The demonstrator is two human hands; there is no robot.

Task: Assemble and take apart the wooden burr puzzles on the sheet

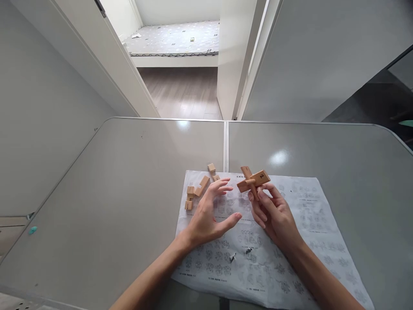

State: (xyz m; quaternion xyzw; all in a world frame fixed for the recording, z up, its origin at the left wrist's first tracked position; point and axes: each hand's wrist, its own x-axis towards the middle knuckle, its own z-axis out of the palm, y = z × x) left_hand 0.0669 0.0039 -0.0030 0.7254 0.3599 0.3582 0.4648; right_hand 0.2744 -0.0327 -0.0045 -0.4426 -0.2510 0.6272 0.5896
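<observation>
My right hand (274, 213) grips a partly joined wooden puzzle (252, 179) of crossed notched bars, raised a little above the printed sheet (290, 241); one bar shows a printed number. My left hand (209, 211) hovers open with fingers spread, just left of the puzzle, holding nothing. Its fingertips point toward several loose wooden pieces (196, 191) lying at the sheet's top left corner, with a small block (211, 168) a bit farther back.
The grey table (122, 172) has a seam running down its middle and rounded far corners. White partition walls stand behind it, with a doorway opening onto a wooden floor and a patterned mat. A small teal sticker (32, 230) sits near the left edge.
</observation>
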